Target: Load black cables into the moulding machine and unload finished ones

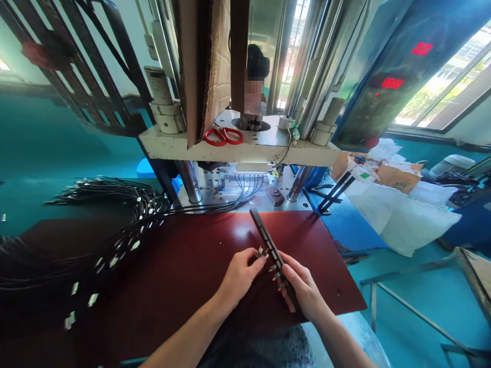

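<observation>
Watching from my remote post: right hand [303,286] clenched on the lower end of a black slotted bar [269,242], held slanted above the red-brown surface [215,240], likely so its slots face the other hand. Left hand [240,276] pinched on a small metal terminal [261,251] at the bar's side; the fingers hide most of it. A black cable bundle [126,214] with metal tabs lies off to the left, apparently kept away from the hands. The surface's right edge runs near the right hand. Ahead, a press [238,145] stands well apart, red-handled scissors [223,136] on its plate.
</observation>
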`<state>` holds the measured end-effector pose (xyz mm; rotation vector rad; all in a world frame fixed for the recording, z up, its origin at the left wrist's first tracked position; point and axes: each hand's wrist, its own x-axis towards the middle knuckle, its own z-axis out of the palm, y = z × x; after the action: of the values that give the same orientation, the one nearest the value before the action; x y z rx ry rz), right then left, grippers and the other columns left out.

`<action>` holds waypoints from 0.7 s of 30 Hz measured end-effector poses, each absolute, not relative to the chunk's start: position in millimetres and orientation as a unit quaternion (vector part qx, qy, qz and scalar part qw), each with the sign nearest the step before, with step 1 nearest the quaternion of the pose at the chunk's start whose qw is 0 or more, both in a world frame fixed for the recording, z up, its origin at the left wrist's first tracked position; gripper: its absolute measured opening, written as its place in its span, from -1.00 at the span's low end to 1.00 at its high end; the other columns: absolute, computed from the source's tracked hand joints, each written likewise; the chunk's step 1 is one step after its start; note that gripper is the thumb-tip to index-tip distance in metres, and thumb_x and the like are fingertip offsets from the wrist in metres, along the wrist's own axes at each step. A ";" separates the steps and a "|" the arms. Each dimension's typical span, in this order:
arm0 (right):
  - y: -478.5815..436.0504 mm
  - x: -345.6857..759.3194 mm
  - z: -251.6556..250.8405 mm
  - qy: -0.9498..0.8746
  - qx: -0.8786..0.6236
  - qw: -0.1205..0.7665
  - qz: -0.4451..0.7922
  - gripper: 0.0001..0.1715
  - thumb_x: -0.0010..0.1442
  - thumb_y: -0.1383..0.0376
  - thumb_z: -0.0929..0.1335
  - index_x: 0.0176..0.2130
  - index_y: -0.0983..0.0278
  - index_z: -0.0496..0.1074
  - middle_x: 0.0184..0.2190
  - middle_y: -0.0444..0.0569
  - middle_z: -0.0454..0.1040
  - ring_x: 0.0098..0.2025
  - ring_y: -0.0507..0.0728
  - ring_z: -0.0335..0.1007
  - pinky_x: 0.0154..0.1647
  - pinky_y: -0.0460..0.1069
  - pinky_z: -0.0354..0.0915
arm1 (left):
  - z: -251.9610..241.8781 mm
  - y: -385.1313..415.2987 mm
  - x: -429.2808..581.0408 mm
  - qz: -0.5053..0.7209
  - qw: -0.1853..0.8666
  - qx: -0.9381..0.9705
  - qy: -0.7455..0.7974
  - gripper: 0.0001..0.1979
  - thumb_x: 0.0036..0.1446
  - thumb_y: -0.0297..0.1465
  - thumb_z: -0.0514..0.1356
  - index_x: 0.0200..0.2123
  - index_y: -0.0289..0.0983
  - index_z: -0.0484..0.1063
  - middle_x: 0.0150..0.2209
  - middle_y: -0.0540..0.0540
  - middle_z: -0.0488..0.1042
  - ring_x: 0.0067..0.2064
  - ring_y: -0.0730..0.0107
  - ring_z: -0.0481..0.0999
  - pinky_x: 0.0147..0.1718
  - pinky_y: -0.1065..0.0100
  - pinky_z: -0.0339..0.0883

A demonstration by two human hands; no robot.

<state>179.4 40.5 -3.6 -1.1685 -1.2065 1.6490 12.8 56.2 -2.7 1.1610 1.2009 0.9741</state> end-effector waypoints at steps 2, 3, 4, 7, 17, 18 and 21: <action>40.6 179.9 -2.3 -0.475 -0.459 0.375 0.650 -0.36 0.14 0.03 0.28 0.10 0.32 0.18 -0.59 -0.16 0.29 -0.70 -0.07 0.18 -0.86 -0.24 0.11 | -3.9 56.8 15.1 0.403 0.548 0.519 0.519 -0.72 0.01 -0.22 0.11 -0.42 -0.37 0.39 -0.47 -0.05 0.40 -0.41 0.39 0.29 -0.42 0.40 0.12; 40.7 180.3 -2.0 -0.479 -0.460 0.369 0.650 -0.36 0.14 0.03 0.28 0.10 0.32 0.18 -0.59 -0.16 0.29 -0.70 -0.07 0.17 -0.87 -0.24 0.11 | -3.8 56.9 15.8 0.401 0.545 0.523 0.518 -0.71 0.02 -0.22 0.11 -0.41 -0.37 0.40 -0.46 -0.05 0.41 -0.41 0.38 0.30 -0.41 0.40 0.12; 40.9 180.7 -1.7 -0.483 -0.461 0.363 0.650 -0.35 0.15 0.03 0.28 0.11 0.32 0.17 -0.59 -0.16 0.29 -0.70 -0.07 0.17 -0.87 -0.25 0.10 | -3.2 57.0 16.2 0.402 0.544 0.524 0.517 -0.71 0.02 -0.22 0.10 -0.41 -0.37 0.40 -0.46 -0.05 0.41 -0.42 0.38 0.30 -0.42 0.40 0.12; 42.1 182.2 -1.2 -0.496 -0.461 0.347 0.649 -0.35 0.16 0.02 0.26 0.13 0.31 0.15 -0.59 -0.16 0.30 -0.72 -0.08 0.15 -0.86 -0.25 0.09 | -0.2 57.4 15.3 0.402 0.552 0.522 0.510 -0.71 0.02 -0.23 0.10 -0.41 -0.37 0.42 -0.51 -0.02 0.38 -0.46 0.42 0.26 -0.45 0.41 0.10; 43.4 181.4 -8.4 -0.590 -0.470 0.279 0.595 -0.39 0.23 0.05 0.19 0.18 0.23 0.07 -0.60 -0.19 0.28 -0.73 -0.11 0.11 -0.85 -0.26 0.06 | -10.1 54.2 12.9 0.416 0.540 0.518 0.517 -0.74 0.02 -0.25 0.12 -0.50 -0.36 0.37 -0.55 0.00 0.32 -0.48 0.45 0.23 -0.48 0.44 0.09; 43.0 180.9 -8.4 -0.592 -0.469 0.278 0.593 -0.39 0.23 0.05 0.19 0.18 0.24 0.07 -0.60 -0.19 0.28 -0.72 -0.11 0.12 -0.85 -0.26 0.06 | -10.2 53.4 12.0 0.417 0.543 0.517 0.514 -0.73 0.02 -0.24 0.12 -0.50 -0.36 0.37 -0.57 0.01 0.30 -0.50 0.46 0.21 -0.50 0.44 0.08; 41.4 179.9 -5.6 -0.567 -0.464 0.305 0.609 -0.38 0.20 0.04 0.22 0.15 0.28 0.13 -0.60 -0.17 0.29 -0.71 -0.09 0.15 -0.85 -0.26 0.07 | -7.7 52.6 8.2 0.444 0.547 0.504 0.499 -0.71 0.05 -0.20 0.10 -0.48 -0.34 0.34 -0.57 0.02 0.28 -0.52 0.50 0.20 -0.53 0.46 0.08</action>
<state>179.9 41.4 -5.6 -1.2288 -1.5009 1.6127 8.2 52.6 -7.7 1.1957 1.1838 1.0536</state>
